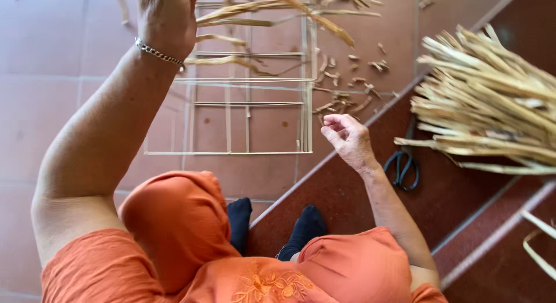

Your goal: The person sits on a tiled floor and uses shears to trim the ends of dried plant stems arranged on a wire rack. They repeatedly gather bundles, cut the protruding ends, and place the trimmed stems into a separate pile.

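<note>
Head view: left hand [168, 16] clenched on straw strips [255, 13]; right hand [347, 138] loosely curled, empty.

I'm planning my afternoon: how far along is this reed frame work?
Done: a square lattice frame of strips lies on the tiled floor, trimmings beside it. In hand: the left hand lifts dry strips; the right hand hovers empty. Left: a large uncut bundle.
</note>
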